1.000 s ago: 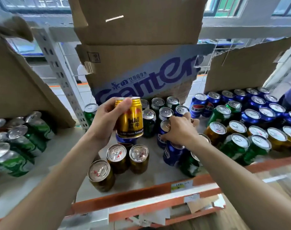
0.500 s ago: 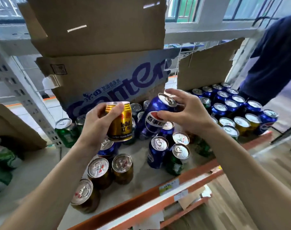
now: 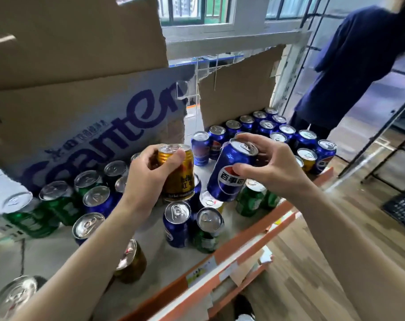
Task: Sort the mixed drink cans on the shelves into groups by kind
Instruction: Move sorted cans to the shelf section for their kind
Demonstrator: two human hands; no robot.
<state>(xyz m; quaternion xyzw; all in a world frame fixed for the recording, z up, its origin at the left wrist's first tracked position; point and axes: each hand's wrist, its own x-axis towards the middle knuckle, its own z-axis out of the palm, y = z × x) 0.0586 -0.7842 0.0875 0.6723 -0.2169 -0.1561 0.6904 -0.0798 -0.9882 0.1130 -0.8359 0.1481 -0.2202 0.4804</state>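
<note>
Cans stand mixed on the shelf (image 3: 150, 269): nearest, a blue can (image 3: 176, 224) and a green can (image 3: 207, 230) side by side by the orange front edge. Above them the left hand (image 3: 146, 181) is wrapped around a gold can (image 3: 178, 173), held upright. The right hand (image 3: 269, 165) grips a tilted blue cola can (image 3: 229, 174) clear of the shelf. Farther back, a blue group (image 3: 261, 126) lines the cardboard sheet (image 3: 238, 86).
</note>
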